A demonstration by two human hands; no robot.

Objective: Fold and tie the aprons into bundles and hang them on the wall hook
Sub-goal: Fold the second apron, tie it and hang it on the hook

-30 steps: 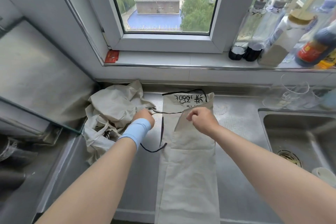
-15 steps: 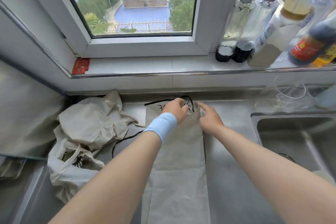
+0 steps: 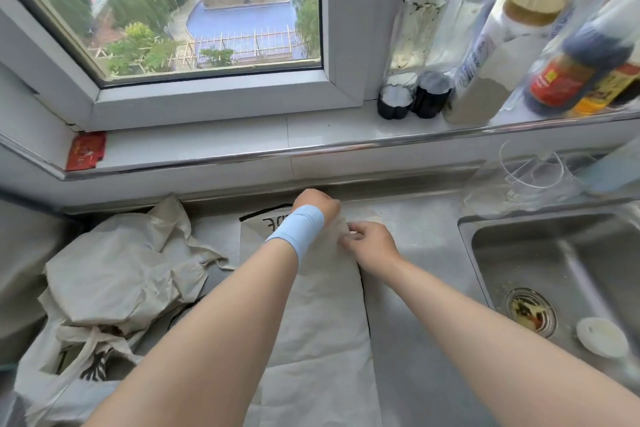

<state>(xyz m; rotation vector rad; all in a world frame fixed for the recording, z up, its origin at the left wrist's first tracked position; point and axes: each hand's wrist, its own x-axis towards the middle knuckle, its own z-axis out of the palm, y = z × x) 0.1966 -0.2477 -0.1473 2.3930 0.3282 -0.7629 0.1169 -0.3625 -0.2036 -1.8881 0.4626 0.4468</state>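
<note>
**Fig.** Top end of the apron, folded lengthwise into a long strip on the steel counter; the strip runs from the backsplash toward you, betw. the pile of unfolded aprons on the L and the sink on the R.

Left hand (blue wristband at the wrist) reaches across the strip's far end; its knuckles face the camera and the fingers are tucked out of sight, so you cannot tell whether they grip cloth, a tie or nothing. Right hand sits at the R top corner, fingers curled, tips pinching the cloth edge.

Step in hand, prob.: starting the first fold or roll down from the top.

To do it well:
- square both top corners w/ each other before you turn them over;
- make the first turn narrow and firm, since a slack core likely gives a loose bundle;
- leave the black tie along the R edge outside the roll, as you will need it for binding;
- press each turn flat, since thin cloth prob. slides on steel;
- check the R edge doesn't drift toward the sink.
</note>
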